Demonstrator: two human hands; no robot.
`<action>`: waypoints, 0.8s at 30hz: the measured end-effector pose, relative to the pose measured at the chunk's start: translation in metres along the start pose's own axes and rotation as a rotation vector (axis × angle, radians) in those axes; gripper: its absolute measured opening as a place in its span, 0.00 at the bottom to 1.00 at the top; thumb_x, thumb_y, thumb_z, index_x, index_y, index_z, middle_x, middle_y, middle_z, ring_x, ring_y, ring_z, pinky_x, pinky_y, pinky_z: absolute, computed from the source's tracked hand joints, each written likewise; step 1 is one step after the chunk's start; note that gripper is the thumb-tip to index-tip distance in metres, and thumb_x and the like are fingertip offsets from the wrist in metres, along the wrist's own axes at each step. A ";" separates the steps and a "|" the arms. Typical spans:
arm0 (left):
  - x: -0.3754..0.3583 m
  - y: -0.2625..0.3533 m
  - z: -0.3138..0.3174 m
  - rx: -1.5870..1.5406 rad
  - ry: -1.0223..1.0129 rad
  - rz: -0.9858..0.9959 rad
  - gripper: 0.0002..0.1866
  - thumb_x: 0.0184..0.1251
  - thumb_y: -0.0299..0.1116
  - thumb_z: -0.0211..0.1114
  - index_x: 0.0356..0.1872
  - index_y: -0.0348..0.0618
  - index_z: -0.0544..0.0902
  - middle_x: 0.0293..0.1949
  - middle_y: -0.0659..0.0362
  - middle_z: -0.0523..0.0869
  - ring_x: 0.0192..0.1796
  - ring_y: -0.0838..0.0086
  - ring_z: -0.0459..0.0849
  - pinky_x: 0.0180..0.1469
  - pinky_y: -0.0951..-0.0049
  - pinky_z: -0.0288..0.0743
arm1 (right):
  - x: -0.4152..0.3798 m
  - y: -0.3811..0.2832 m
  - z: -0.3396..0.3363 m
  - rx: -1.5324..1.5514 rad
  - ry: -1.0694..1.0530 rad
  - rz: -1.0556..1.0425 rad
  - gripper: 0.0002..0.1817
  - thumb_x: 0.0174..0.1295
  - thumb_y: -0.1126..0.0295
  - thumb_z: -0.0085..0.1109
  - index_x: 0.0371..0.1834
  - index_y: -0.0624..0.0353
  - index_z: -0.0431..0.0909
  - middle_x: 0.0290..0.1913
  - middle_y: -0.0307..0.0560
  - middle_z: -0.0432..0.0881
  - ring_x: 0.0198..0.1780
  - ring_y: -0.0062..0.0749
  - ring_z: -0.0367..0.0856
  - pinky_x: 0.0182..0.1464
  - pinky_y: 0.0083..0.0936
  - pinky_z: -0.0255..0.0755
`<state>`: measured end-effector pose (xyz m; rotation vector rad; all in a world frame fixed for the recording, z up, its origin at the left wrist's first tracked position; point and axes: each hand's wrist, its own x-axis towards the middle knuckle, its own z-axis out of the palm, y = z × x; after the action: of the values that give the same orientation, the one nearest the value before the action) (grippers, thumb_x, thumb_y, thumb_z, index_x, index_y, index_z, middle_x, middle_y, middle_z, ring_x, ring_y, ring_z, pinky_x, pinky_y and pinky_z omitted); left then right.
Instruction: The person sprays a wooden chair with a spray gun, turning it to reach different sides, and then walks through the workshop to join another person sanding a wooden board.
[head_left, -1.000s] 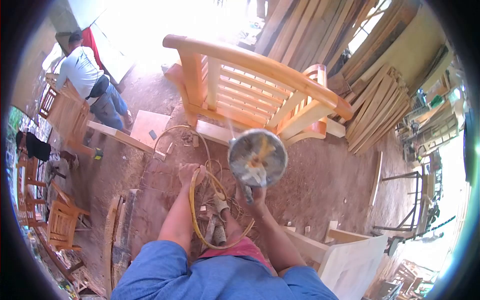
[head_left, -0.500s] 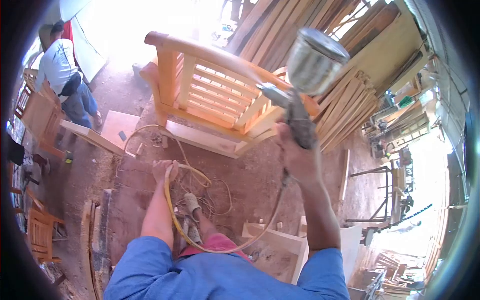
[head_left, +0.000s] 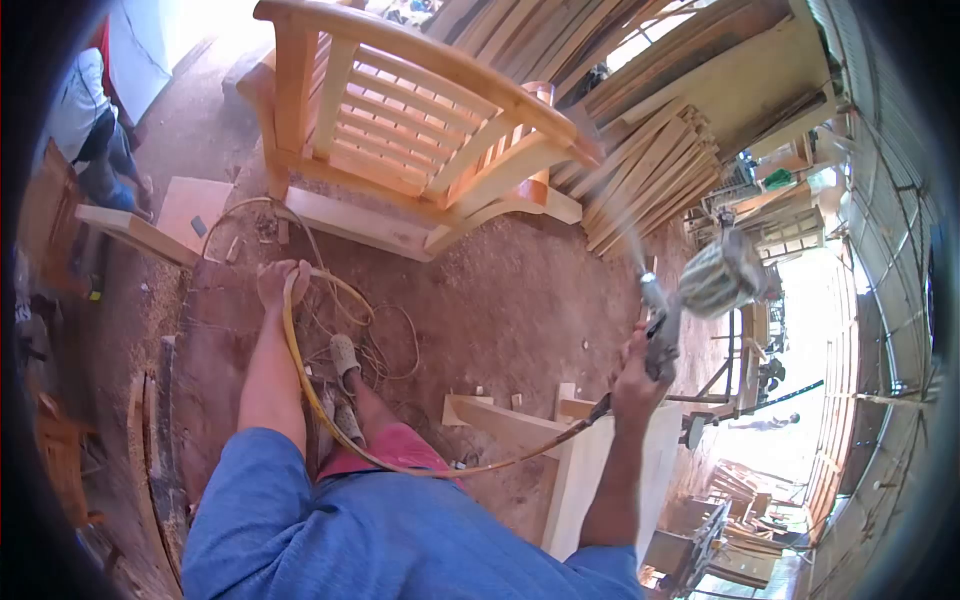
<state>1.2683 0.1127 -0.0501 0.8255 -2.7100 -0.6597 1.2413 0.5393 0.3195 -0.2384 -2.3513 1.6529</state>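
My right hand (head_left: 637, 388) grips a spray gun (head_left: 662, 335) out to the right, its metal cup (head_left: 722, 275) tilted to one side. A pale mist leaves the nozzle toward the wooden bench (head_left: 405, 120), which has a slatted back and an orange-brown finish. Off to the left, my left hand (head_left: 280, 284) is closed around a yellow air hose (head_left: 305, 385). The hose loops past my waist and runs up to the gun's handle. Nearest the spray is the right end of the bench's top rail; the gun stays apart from it.
Stacked planks (head_left: 655, 170) lie behind the bench to the right. Loose hose coils (head_left: 390, 345) rest on the dirt floor by my feet. A pale wooden frame (head_left: 510, 425) stands before me on the right. Another person (head_left: 100, 140) is bent over at the far left.
My right hand has moved the spray gun right and down, away from the bench front. The view has shifted, so the bench sits higher and further left. My left hand still holds the hose.
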 end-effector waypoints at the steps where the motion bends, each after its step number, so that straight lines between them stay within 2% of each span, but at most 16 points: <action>1: 0.000 -0.001 0.001 -0.006 -0.008 -0.005 0.23 0.64 0.49 0.52 0.24 0.43 0.87 0.29 0.47 0.87 0.38 0.52 0.86 0.57 0.53 0.70 | -0.005 0.022 -0.007 -0.084 0.011 -0.108 0.06 0.70 0.69 0.59 0.45 0.58 0.78 0.25 0.34 0.75 0.18 0.16 0.66 0.19 0.19 0.61; 3: 0.000 -0.003 0.001 -0.004 -0.020 -0.009 0.23 0.65 0.49 0.52 0.25 0.44 0.87 0.30 0.48 0.87 0.38 0.52 0.87 0.58 0.52 0.69 | -0.016 0.067 -0.010 -0.246 0.029 -0.321 0.07 0.69 0.71 0.59 0.46 0.59 0.78 0.27 0.34 0.77 0.21 0.20 0.72 0.23 0.21 0.68; 6: 0.000 -0.003 0.004 0.008 -0.020 -0.001 0.22 0.65 0.50 0.52 0.25 0.45 0.88 0.30 0.49 0.88 0.39 0.53 0.87 0.59 0.50 0.69 | -0.028 0.108 0.004 -0.417 0.052 -0.605 0.10 0.68 0.69 0.60 0.49 0.60 0.78 0.29 0.37 0.79 0.29 0.19 0.75 0.31 0.22 0.71; 9: -0.001 -0.005 0.007 0.023 -0.010 0.004 0.22 0.66 0.50 0.51 0.27 0.47 0.88 0.31 0.50 0.88 0.39 0.54 0.87 0.59 0.51 0.69 | -0.031 0.128 0.017 -0.466 -0.120 -0.453 0.11 0.66 0.71 0.61 0.49 0.61 0.78 0.34 0.44 0.83 0.33 0.27 0.80 0.35 0.28 0.75; 12: 0.002 -0.005 0.006 0.074 -0.063 0.002 0.22 0.68 0.50 0.51 0.29 0.48 0.87 0.32 0.51 0.88 0.40 0.56 0.86 0.57 0.55 0.69 | -0.021 0.142 0.042 -0.484 -0.216 -0.477 0.12 0.64 0.73 0.61 0.49 0.60 0.78 0.33 0.51 0.82 0.32 0.34 0.82 0.34 0.29 0.74; 15: 0.002 -0.003 0.002 0.077 -0.098 -0.005 0.21 0.68 0.50 0.51 0.28 0.49 0.87 0.31 0.52 0.88 0.39 0.57 0.86 0.54 0.56 0.70 | -0.003 0.179 0.054 -0.558 -0.291 -0.601 0.11 0.61 0.74 0.62 0.47 0.60 0.76 0.28 0.56 0.82 0.27 0.52 0.84 0.29 0.38 0.75; 16: 0.003 -0.005 0.005 0.063 -0.079 0.010 0.21 0.68 0.50 0.51 0.27 0.49 0.87 0.30 0.52 0.88 0.39 0.57 0.86 0.53 0.57 0.70 | -0.002 0.188 0.061 -0.573 -0.296 -0.480 0.11 0.61 0.74 0.62 0.46 0.60 0.76 0.28 0.59 0.81 0.28 0.57 0.82 0.28 0.43 0.73; 22: 0.002 -0.004 0.004 0.075 -0.057 0.006 0.20 0.67 0.49 0.52 0.26 0.49 0.86 0.30 0.52 0.88 0.39 0.58 0.86 0.52 0.57 0.70 | 0.009 0.231 0.081 -0.604 -0.406 -0.379 0.16 0.56 0.74 0.61 0.49 0.59 0.76 0.28 0.60 0.81 0.29 0.58 0.82 0.28 0.46 0.72; 24: 0.003 -0.005 0.004 0.083 -0.067 0.002 0.20 0.66 0.49 0.53 0.26 0.49 0.86 0.31 0.52 0.88 0.40 0.57 0.86 0.52 0.57 0.70 | 0.015 0.256 0.087 -0.592 -0.425 -0.405 0.19 0.53 0.74 0.61 0.50 0.58 0.75 0.28 0.60 0.82 0.30 0.58 0.83 0.29 0.47 0.73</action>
<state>1.2670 0.1093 -0.0557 0.8340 -2.8153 -0.5883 1.1974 0.5529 0.0526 0.5045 -2.8988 0.8544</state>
